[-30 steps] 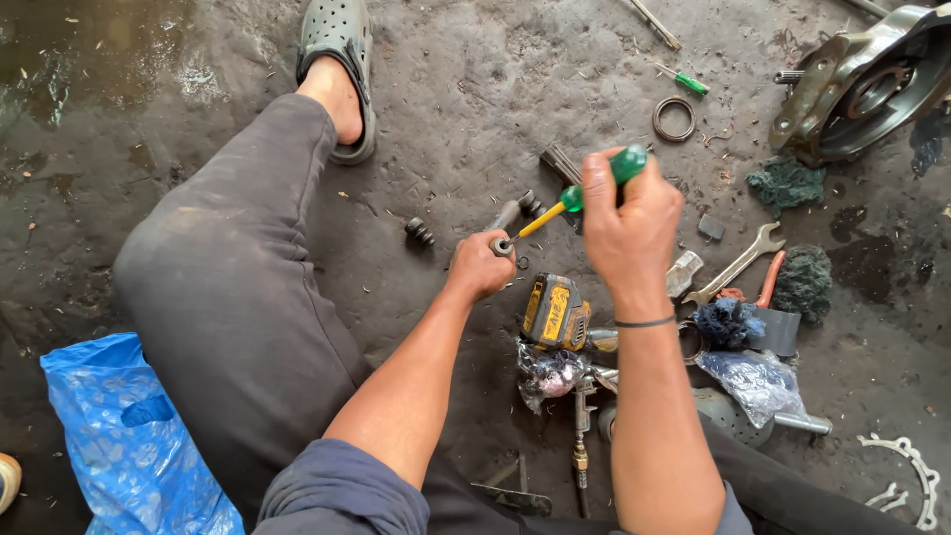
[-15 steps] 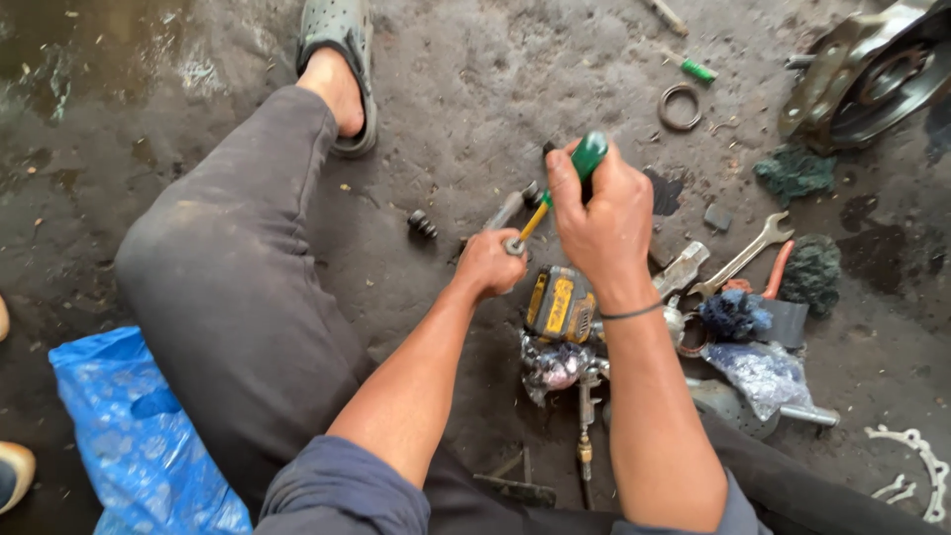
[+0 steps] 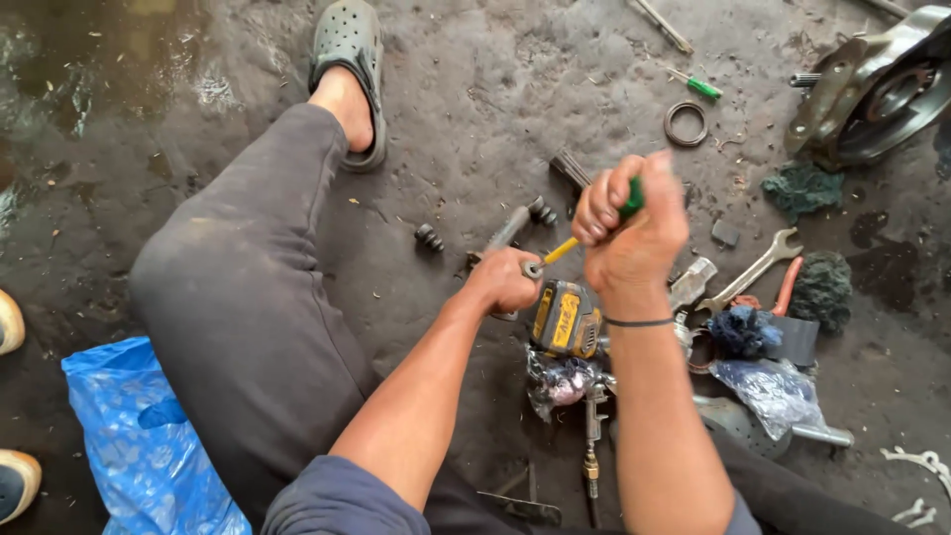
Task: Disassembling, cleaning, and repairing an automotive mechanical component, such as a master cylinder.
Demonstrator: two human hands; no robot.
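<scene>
The screwdriver [image 3: 594, 230], with a green handle and a yellow shaft, is held slanted above the concrete floor [image 3: 475, 89], its tip going down to the left and its handle up to the right. The right hand [image 3: 629, 223] is closed in a tight fist around the green handle, so only a small part of the green shows between the fingers. The tip meets a small metal part [image 3: 532, 268], maybe a nut or a ring; it is too small to tell which. The left hand [image 3: 505, 280] is closed around this part and presses it low, near the floor. Just beside the left hand, to the right, lies a yellow and black power tool [image 3: 565, 319], and under it a crumpled shiny wrap [image 3: 560, 381]. Behind the left hand a grey metal bar [image 3: 510, 228] lies on the floor, and a small black bolt [image 3: 429, 237] is near it. To the right of the right hand a wrench [image 3: 758, 269] lies slanted, with dark rags [image 3: 822, 287] and a clear plastic bag [image 3: 773, 391] around it. Further away are a metal ring [image 3: 686, 124], a second small green screwdriver [image 3: 698, 85] and a big round metal housing [image 3: 877, 84] in the corner. The person sits on the floor with the leg in dark trousers [image 3: 248, 297] stretched out, the foot in a grey clog [image 3: 349, 59]. A blue plastic bag [image 3: 144, 446] lies beside the leg.
</scene>
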